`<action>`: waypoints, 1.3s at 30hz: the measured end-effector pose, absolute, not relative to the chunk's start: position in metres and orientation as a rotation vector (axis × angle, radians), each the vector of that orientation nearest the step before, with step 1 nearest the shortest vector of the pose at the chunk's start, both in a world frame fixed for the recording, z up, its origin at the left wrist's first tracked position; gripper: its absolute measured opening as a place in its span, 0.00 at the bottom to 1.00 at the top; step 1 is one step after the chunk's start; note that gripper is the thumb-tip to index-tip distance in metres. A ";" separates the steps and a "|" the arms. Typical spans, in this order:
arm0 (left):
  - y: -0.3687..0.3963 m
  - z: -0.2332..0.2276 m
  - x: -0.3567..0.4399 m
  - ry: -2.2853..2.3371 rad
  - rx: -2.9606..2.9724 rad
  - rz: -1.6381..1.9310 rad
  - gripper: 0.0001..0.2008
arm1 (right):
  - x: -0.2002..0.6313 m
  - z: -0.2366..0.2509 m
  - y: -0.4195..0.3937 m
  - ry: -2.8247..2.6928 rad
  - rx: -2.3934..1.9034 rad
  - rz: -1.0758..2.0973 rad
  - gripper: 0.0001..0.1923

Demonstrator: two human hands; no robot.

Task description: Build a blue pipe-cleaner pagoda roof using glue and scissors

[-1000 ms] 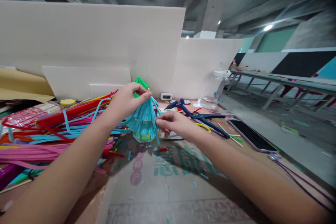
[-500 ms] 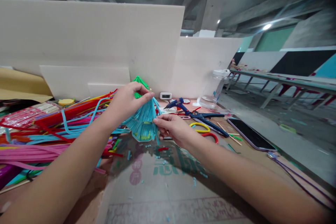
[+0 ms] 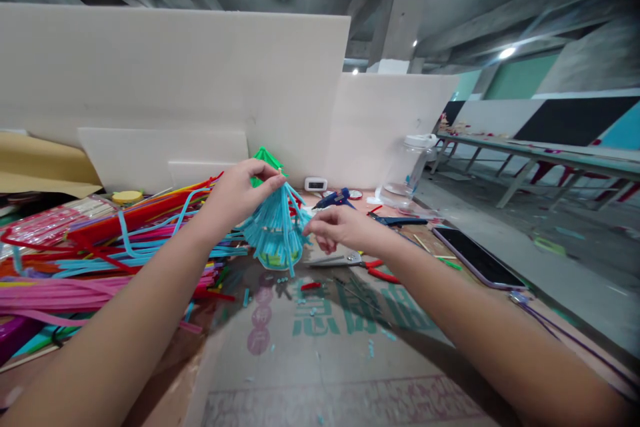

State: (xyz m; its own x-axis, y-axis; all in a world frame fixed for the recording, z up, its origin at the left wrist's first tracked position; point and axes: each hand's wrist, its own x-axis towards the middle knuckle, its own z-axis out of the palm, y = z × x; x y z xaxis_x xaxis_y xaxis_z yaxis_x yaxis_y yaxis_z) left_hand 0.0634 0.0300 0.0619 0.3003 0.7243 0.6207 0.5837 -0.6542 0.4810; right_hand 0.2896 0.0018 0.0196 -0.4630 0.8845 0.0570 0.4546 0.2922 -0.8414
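A layered, cone-like craft piece of light-blue pipe cleaners [image 3: 273, 223] stands on the cardboard, its strands fanning down from the top. Behind it rises a green pipe-cleaner part [image 3: 267, 159]. My left hand [image 3: 247, 187] pinches the top of the blue piece between thumb and fingers. At the piece's right side, my right hand [image 3: 343, 227] has its thumb and fingertips closed on the edge of a blue strand. Scissors [image 3: 357, 261] with red handles lie just below my right hand, blades toward the piece.
Bundles of coloured pipe cleaners [image 3: 115, 253] cover the left side. A blue glue gun [image 3: 336, 198], dark-handled pliers [image 3: 400, 221], a small digital timer [image 3: 316, 184] and a water bottle [image 3: 407, 173] stand behind. A phone [image 3: 477, 257] lies right. White boards [image 3: 175, 73] wall the back.
My right hand has moved slightly up and right along the blue piece. The scissors and some thin sticks below that hand now show. My left hand stays at the top.
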 end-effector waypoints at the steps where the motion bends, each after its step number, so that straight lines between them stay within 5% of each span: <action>1: 0.032 0.061 0.063 1.217 2.387 1.277 0.19 | 0.298 0.026 0.003 -2.072 -1.216 0.987 0.17; 12: 0.038 0.057 0.063 1.221 2.291 1.237 0.21 | 0.362 0.045 0.028 -1.811 -1.473 0.462 0.09; 20: 0.040 0.056 0.063 1.225 2.304 1.213 0.22 | 0.387 0.037 0.044 -1.612 -1.547 0.502 0.06; 28: 0.039 0.057 0.064 1.232 2.289 1.213 0.22 | 0.364 0.037 0.039 -1.785 -1.432 0.457 0.15; 39: 0.045 0.055 0.058 1.107 2.318 1.204 0.22 | 0.330 0.053 0.006 -1.783 -1.331 0.567 0.04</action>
State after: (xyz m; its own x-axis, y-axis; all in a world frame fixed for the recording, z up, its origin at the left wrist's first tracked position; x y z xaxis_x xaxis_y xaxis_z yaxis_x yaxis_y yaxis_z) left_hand 0.0576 0.0454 0.0548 0.3505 0.7506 0.5601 0.4957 -0.6561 0.5690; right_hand 0.3297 0.0061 0.0526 -0.1045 0.9337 0.3426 0.5642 0.3393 -0.7527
